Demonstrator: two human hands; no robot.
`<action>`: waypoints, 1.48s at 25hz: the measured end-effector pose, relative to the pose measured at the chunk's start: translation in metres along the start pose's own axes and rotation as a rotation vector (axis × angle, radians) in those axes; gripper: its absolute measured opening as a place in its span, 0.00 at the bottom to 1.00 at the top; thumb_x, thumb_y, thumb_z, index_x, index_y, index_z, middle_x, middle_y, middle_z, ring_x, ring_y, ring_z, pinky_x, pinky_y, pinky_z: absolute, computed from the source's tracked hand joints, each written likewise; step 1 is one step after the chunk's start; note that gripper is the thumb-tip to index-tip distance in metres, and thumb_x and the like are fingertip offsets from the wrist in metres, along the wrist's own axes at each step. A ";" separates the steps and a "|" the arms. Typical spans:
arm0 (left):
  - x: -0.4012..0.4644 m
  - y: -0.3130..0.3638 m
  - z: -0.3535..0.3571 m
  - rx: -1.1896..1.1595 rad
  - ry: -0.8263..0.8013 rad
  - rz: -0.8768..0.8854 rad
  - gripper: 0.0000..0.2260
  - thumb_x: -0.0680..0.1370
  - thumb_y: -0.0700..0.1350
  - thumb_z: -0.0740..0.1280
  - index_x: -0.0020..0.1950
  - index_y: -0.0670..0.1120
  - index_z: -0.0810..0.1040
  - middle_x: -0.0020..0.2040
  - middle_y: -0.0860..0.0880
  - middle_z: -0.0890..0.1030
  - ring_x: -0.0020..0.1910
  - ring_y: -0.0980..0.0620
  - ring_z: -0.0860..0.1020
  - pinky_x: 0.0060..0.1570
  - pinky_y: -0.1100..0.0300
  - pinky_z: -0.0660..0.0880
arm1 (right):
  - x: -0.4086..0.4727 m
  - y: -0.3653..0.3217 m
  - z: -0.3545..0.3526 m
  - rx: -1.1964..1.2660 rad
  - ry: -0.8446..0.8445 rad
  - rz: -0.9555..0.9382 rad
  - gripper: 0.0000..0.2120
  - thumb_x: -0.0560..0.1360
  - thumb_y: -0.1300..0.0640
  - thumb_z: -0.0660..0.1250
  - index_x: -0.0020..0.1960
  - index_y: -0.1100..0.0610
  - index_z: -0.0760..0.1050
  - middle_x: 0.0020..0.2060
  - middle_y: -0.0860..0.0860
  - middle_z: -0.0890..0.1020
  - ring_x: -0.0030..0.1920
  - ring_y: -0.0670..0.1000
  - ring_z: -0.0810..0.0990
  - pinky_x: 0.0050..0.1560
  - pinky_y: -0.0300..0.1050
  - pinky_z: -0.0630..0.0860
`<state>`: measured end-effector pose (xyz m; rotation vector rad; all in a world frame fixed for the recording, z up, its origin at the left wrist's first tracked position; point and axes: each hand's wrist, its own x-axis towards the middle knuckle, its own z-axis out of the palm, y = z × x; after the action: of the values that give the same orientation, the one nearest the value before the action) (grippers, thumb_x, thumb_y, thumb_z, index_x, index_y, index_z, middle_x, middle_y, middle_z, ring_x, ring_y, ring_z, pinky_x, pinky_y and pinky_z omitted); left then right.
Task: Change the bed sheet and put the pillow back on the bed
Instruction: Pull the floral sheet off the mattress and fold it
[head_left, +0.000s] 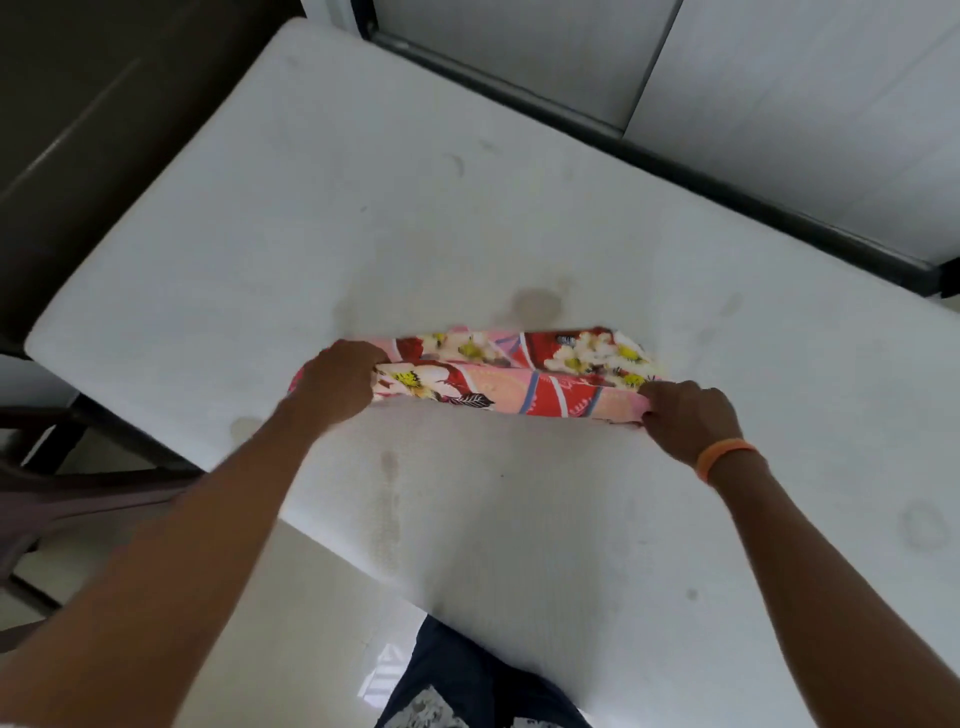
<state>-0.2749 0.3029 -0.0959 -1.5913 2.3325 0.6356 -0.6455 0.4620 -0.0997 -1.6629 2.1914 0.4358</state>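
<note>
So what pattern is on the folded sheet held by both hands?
Floral: white and yellow flowers on red and pink, on the folded sheet, seen in the head view.

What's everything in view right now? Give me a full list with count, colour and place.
mattress: one, white, stained, bare, fills mid-frame
folded bed sheet: one, pink and red floral, lying on the mattress centre
chair: one, dark brown, left of the bed, partly seen
floor: pale tiles, below the mattress edge
wristband: one, orange, right wrist
hands: two; left hand grips the sheet's left end, right hand grips its right end
</note>
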 end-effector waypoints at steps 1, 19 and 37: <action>-0.006 0.002 -0.029 0.003 -0.111 0.025 0.15 0.75 0.37 0.68 0.61 0.47 0.81 0.59 0.45 0.81 0.56 0.43 0.78 0.52 0.54 0.73 | -0.006 0.007 -0.021 0.015 -0.074 0.028 0.14 0.75 0.53 0.63 0.59 0.48 0.77 0.55 0.56 0.82 0.55 0.59 0.80 0.54 0.49 0.73; 0.007 -0.035 0.207 -0.147 0.058 -0.327 0.35 0.75 0.48 0.70 0.74 0.35 0.59 0.73 0.32 0.62 0.73 0.31 0.61 0.74 0.40 0.58 | 0.027 -0.108 0.186 0.114 -0.028 -0.054 0.40 0.77 0.39 0.56 0.79 0.58 0.46 0.78 0.62 0.47 0.78 0.63 0.47 0.72 0.68 0.42; -0.063 0.084 0.229 -0.738 -0.023 -0.726 0.08 0.76 0.45 0.69 0.42 0.42 0.75 0.39 0.46 0.80 0.40 0.46 0.77 0.36 0.58 0.67 | -0.058 -0.153 0.192 1.518 -0.478 1.038 0.11 0.75 0.54 0.67 0.44 0.62 0.79 0.37 0.56 0.82 0.35 0.54 0.80 0.35 0.48 0.79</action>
<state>-0.3388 0.4908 -0.2508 -2.4913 1.3434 1.3663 -0.4658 0.5576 -0.2488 0.3492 1.8156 -0.5029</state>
